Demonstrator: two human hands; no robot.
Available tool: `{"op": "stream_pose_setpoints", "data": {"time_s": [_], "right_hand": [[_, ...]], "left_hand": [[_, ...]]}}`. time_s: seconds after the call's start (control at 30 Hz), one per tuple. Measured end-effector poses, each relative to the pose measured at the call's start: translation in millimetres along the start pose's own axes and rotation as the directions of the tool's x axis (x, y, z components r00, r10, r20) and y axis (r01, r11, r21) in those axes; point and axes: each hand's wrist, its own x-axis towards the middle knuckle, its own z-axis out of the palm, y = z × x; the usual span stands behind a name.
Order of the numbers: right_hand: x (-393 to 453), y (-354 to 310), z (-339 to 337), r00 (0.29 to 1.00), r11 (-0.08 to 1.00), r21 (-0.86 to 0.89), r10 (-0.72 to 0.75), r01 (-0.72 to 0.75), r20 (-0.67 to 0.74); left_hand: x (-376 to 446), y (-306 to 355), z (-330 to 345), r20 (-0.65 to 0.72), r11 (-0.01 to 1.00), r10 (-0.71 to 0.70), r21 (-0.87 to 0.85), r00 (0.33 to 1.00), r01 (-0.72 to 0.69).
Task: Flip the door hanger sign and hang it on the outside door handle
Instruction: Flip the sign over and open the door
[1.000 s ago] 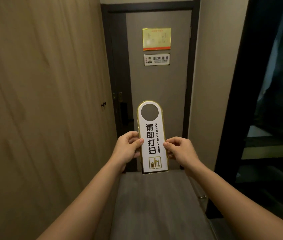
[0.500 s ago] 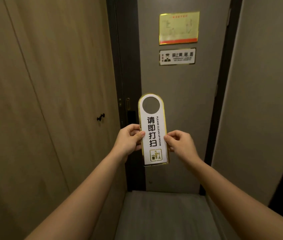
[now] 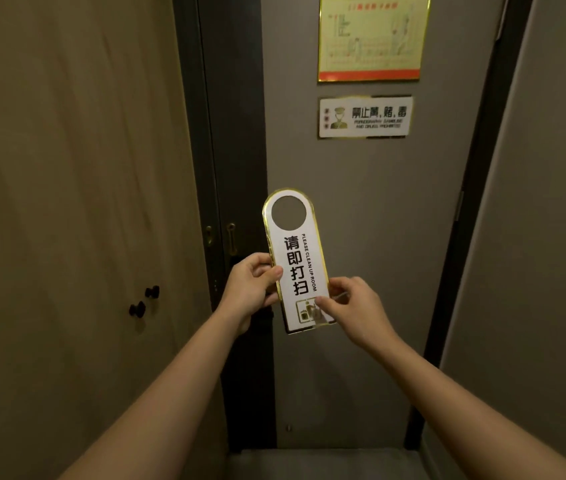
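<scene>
Both my hands hold the door hanger sign (image 3: 297, 268) up in front of the closed grey door (image 3: 371, 271); my left hand (image 3: 252, 289) pinches its left edge about halfway down, thumb on the front face and fingers curled behind; my right hand (image 3: 352, 308) grips the lower right corner, thumb pressed over the little gold pictogram near the bottom. The sign is white with a gold rim, held upright and leaning a touch to the left, round hole at the top; the side facing me reads PLEASE CLEAN UP ROOM beside four large Chinese characters. It hangs on nothing, only in my fingers. On the door above it sit a yellow framed notice (image 3: 373, 38) and, below that, a smaller white plaque (image 3: 365, 116); to my left is a wood-grain cupboard front (image 3: 67, 202) with two small dark knobs (image 3: 145, 301).
</scene>
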Motion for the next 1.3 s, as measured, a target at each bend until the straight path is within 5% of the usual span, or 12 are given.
{"op": "stream_pose_setpoints", "data": {"time_s": [0.17,0.7,0.83,1.07,1.3], "right_hand": [[91,12,32,0.998,0.998,-0.003,0.065,-0.065,-0.015],[206,39,29,0.991,0.978,-0.204,0.005,-0.032,-0.132],[219,52,6,0.998,0.997,-0.081,-0.001,-0.003,-0.056],[223,64,-19,0.973,0.918,0.395,-0.047,-0.047,0.224],[224,81,-29,0.919,0.831,0.547,-0.128,-0.105,0.372]], "left_hand": [[110,1,2,0.028,1.000,0.016,0.001,0.999,-0.016],[209,9,55,-0.007,0.995,0.040,-0.095,0.999,-0.040],[219,15,66,0.091,0.992,0.073,-0.105,0.993,-0.063],[225,17,78,0.197,0.982,0.087,-0.179,0.976,-0.051],[228,19,84,0.336,0.969,0.031,-0.242,0.941,0.055]]}}
